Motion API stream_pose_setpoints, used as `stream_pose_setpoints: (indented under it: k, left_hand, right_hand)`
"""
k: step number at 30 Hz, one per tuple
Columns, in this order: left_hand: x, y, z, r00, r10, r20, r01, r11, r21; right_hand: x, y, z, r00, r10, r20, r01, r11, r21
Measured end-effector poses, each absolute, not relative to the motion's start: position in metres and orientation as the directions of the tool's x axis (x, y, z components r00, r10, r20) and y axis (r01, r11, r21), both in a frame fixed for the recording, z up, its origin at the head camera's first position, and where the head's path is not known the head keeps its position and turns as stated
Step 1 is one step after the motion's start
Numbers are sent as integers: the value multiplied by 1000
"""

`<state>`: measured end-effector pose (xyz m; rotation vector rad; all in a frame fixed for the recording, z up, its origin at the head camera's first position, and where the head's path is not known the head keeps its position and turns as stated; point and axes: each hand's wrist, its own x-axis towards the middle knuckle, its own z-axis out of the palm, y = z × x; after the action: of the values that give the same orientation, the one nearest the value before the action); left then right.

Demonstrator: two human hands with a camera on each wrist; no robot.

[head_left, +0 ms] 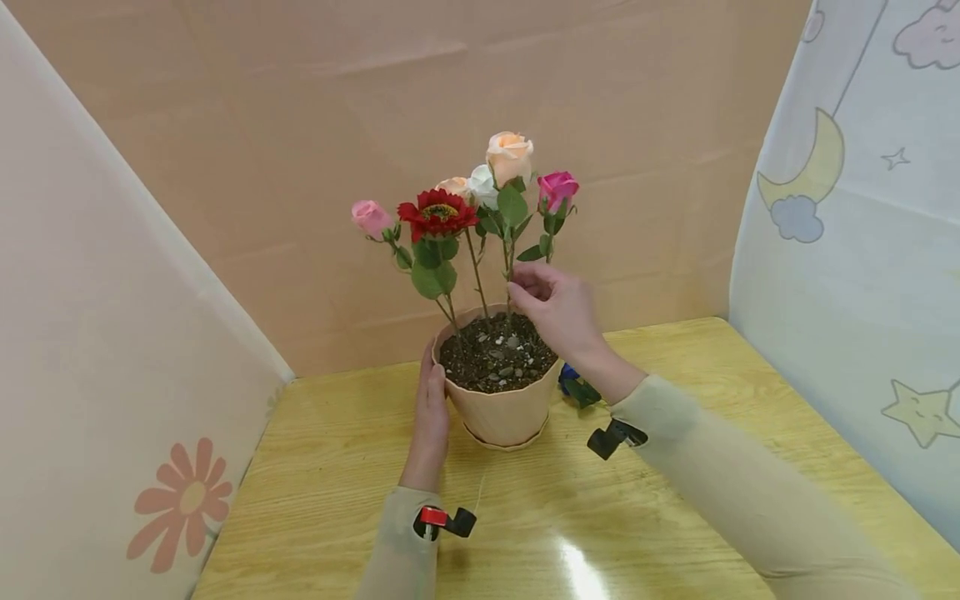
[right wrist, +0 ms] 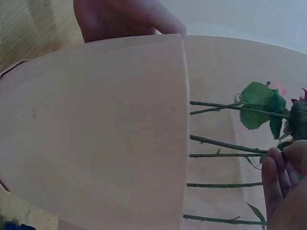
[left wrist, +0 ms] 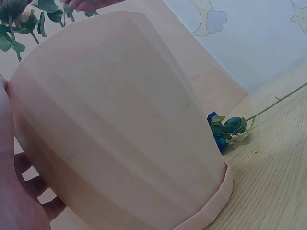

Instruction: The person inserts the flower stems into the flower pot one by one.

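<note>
A pale pink flower pot (head_left: 501,417) filled with dark soil (head_left: 495,354) stands on its saucer. My left hand (head_left: 431,421) holds the pot's left side, its fingers reaching round the wall in the left wrist view. Above the soil, my right hand (head_left: 566,312) pinches the stem (right wrist: 225,143) of the tall peach rose (head_left: 510,156) between thumb and fingertips. Around it stand a red daisy-like flower (head_left: 438,213), a light pink rose (head_left: 372,218), a white rose (head_left: 482,185), a magenta rose (head_left: 557,190) and another peach bloom (head_left: 453,187), partly hidden.
A blue flower (left wrist: 218,132) with green leaves lies on the wooden table (head_left: 337,467), right of the pot. Beige cloth (head_left: 300,167) hangs behind, and patterned white cloths flank the left and right sides.
</note>
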<state>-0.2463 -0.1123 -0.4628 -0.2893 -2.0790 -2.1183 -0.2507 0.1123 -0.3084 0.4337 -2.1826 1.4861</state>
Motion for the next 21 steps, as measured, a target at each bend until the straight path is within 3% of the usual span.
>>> stream_pose_setpoints:
  k: [7,21]
  left_hand:
    - [-248,-113,-466,-973,8,229,229,-11,973]
    - [-253,-112,-470,-965,10,261,261,-9,965]
  right_hand:
    - [-262,101,-318,-820,-12,572,-525,415,-743]
    - [-281,92,-351,-843,-78,532,-494,501,-710]
